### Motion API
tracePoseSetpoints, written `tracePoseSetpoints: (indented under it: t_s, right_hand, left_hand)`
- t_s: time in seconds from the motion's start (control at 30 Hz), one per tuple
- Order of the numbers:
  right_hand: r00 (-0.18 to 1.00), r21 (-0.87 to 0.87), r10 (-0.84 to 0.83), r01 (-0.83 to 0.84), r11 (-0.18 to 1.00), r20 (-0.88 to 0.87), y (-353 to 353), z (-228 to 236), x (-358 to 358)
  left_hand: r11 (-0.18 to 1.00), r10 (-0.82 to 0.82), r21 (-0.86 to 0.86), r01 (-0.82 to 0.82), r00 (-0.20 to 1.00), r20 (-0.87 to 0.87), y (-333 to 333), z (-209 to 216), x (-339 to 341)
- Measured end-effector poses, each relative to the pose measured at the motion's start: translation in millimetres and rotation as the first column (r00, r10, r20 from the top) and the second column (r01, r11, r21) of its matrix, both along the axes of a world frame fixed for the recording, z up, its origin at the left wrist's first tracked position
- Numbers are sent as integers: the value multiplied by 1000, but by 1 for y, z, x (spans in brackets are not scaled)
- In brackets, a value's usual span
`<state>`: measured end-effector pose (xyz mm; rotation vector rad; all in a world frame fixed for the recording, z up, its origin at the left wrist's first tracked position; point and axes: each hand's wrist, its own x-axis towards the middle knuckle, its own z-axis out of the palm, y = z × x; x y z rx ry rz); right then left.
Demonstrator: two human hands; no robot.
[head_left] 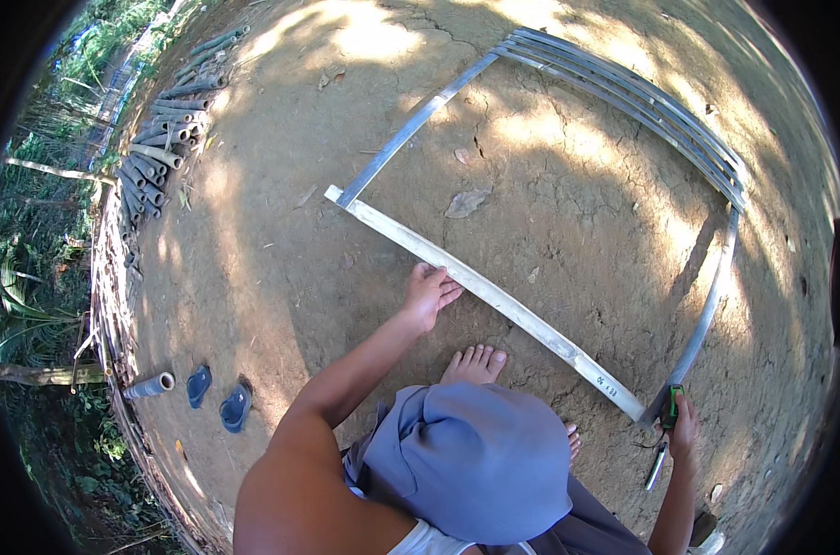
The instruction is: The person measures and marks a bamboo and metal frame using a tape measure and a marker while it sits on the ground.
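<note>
A long pale strip, which looks like split bamboo, runs slantwise before me as the near side of a four-sided frame on the ground. My left hand grips its near edge left of the middle, thumb against the edge and fingers partly curled. At the strip's right end, my right hand is closed around a compact green-and-black tool, probably a tape measure. A slim silver-and-dark tool points down beside that hand; how it is held is hidden. Grey side strips join the pale strip to several parallel far strips.
Cut bamboo tubes lie piled at the far left, with a single tube nearer. Two dark sandals rest on the dirt at left. My bare foot stands close to the pale strip. Dry leaves lie inside the frame.
</note>
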<state>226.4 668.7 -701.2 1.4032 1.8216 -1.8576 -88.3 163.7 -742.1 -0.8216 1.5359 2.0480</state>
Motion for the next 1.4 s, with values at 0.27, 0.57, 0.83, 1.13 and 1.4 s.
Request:
tracePoseSetpoints:
  t_s: [0.27,0.57,0.83,1.13,1.4]
  right_hand:
    - [981,-263,-113,69,962,-157,-93,52,-84]
    - [979,-553,83,-174,815,-186,-172,23,-160]
    - [984,-494,-91,5,870,-150,-149,-4,-129]
    - [897,-404,-428,352,844,-112,-86,12,-53]
    - [903,-424,-420,346,837,-92,-84,-2,-39]
  left_hand:
    - [985,166,-12,-173,961,-222,-37,4,-136]
    - [787,-508,-595,161,718,-476,64,74,-123]
    - [23,-999,-756,654,-9,-39,200,-14,-18]
    - [-21,-997,-767,641,43,64,259,-15,15]
    - [-155,-968,-815,559,78,237,123,44,-61]
